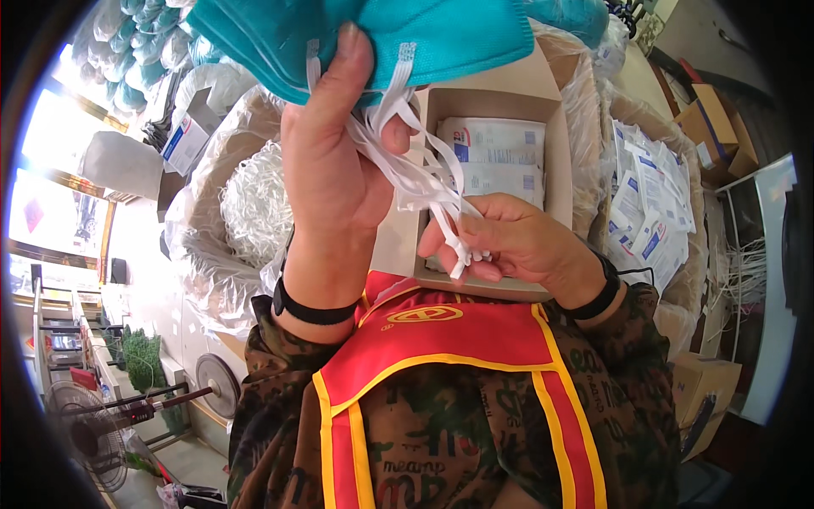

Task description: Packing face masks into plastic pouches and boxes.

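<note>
At the top of the view, a teal face mask (462, 47) is gripped in my left hand (332, 165), the thumb pressed across its lower edge. White elastic straps (424, 182) hang from it in a bunch. Their lower ends are pinched between the fingers of my right hand (530, 242), lower and to the right. Whether several masks are stacked together I cannot tell. Behind and below the straps stands an open cardboard box (555, 127) holding white printed packets (500, 180); my right hand covers its near part.
On the left, a plastic-lined bin (199, 271) holds tangled white straps (259, 204). Another lined bin at the right contains loose white packets (653, 199). Cardboard boxes (708, 127) are stacked beyond it. A standing fan (85, 433) is at the lower left, and bagged teal items (140, 51) hang far left.
</note>
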The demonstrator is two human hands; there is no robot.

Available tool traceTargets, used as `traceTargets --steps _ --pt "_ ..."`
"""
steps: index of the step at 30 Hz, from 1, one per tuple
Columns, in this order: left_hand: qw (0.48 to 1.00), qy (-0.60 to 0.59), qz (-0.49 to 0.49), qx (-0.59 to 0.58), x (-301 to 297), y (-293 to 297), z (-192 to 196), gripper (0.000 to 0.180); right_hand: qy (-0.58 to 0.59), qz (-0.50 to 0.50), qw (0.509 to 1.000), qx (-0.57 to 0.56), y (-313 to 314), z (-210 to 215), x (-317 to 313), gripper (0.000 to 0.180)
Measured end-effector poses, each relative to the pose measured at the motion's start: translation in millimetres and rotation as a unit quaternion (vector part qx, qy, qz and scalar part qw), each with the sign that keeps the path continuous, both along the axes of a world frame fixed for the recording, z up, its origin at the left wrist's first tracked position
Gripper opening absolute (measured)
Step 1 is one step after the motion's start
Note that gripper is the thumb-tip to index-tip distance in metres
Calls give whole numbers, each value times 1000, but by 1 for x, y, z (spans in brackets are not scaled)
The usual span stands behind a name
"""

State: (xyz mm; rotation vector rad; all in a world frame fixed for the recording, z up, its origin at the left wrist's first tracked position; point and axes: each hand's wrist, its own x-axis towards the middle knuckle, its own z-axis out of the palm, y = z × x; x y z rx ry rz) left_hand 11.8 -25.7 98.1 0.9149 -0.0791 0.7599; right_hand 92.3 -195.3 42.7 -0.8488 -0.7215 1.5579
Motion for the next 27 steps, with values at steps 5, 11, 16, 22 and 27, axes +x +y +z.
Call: traceTargets --steps 5,11,16,22,27 --pt "1000 -3 -9 -8 3 2 -2 18 -40 29 999 13 1 2 -1 44" --pt "997 -3 66 32 7 3 -5 15 46 36 998 9 -6 -17 1 30" --pt "999 -14 37 32 3 -8 -5 12 76 -15 997 -22 4 1 -9 38" --pt "999 9 25 26 3 -11 -6 19 70 2 996 47 13 -14 -5 32" --pt "998 -20 57 7 -2 35 0 29 8 -13 1000 3 -1 -12 -5 29"
